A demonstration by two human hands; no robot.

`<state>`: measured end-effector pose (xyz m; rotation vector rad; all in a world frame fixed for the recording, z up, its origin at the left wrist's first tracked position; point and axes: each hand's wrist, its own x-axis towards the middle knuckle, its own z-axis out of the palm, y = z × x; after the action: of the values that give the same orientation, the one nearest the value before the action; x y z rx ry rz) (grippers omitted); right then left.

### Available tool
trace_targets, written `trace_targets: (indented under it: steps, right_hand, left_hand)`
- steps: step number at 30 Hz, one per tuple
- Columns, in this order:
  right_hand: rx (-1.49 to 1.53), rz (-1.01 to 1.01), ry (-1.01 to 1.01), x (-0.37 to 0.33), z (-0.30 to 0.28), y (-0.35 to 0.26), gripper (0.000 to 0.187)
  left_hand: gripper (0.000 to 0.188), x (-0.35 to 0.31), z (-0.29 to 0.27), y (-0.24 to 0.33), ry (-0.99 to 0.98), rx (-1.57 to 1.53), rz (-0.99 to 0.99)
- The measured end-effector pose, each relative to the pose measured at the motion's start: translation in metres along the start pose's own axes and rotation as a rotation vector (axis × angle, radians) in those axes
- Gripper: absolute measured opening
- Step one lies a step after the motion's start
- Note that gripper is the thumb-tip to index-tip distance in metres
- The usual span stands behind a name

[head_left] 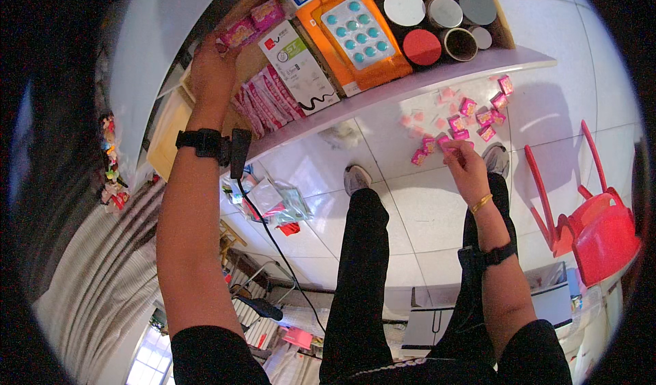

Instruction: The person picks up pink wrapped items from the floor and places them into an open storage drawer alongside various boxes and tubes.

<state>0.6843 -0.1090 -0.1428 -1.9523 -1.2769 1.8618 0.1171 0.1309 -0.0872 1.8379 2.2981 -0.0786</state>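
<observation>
My left hand [213,67] reaches into the far left of an open drawer. Its fingers close against a small pink wrapped packet [238,33]; their tips are partly hidden. Another pink packet [267,15] sits right beside that one, in the same row. Lower right, my right hand [468,173] is over the tiled floor, finger and thumb pinched on a small pink packet [447,146]. Several like pink packets [484,118] lie scattered past it, with paler pink pieces [418,120] to their left.
The drawer [410,79] also holds pink sticks [268,101], a white box [298,67], an orange pack [328,36] under a blue pill blister [356,30], and lidded jars [421,47]. A red chair [601,238] stands at right. A black cable [273,238] hangs from my left wrist.
</observation>
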Motion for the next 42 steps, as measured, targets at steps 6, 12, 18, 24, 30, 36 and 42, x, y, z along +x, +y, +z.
trace_targets:
  steps: [6,12,18,24,30,36,42]
  right_hand:
    - [0.009,-0.036,0.081,0.007,-0.012,0.007,0.021]
    - [0.027,-0.054,0.058,0.012,-0.011,0.008,0.023]
    - [0.047,-0.061,0.063,0.005,-0.017,-0.001,0.024]
    - [-0.169,0.029,0.078,-0.006,-0.042,0.012,0.031]
    - [-0.209,0.079,0.104,-0.017,-0.065,0.011,0.033]
    - [-0.231,0.121,0.133,-0.025,-0.088,0.043,0.031]
    - [-0.175,0.084,0.164,-0.028,-0.115,0.060,0.032]
  left_hand:
    - [0.055,0.009,0.021,0.029,-0.123,0.005,-0.152]
    - [0.059,0.014,0.035,0.010,-0.008,0.076,-0.079]
    - [0.055,-0.002,0.013,0.024,-0.032,0.132,-0.152]
    - [0.040,-0.090,-0.039,0.132,0.140,-0.232,-0.060]
    - [0.038,-0.194,-0.065,0.229,0.104,-0.395,0.068]
    - [0.032,-0.266,0.006,0.324,-0.041,-0.467,0.399]
    - [0.038,-0.328,0.147,0.360,-0.467,-0.314,0.289]
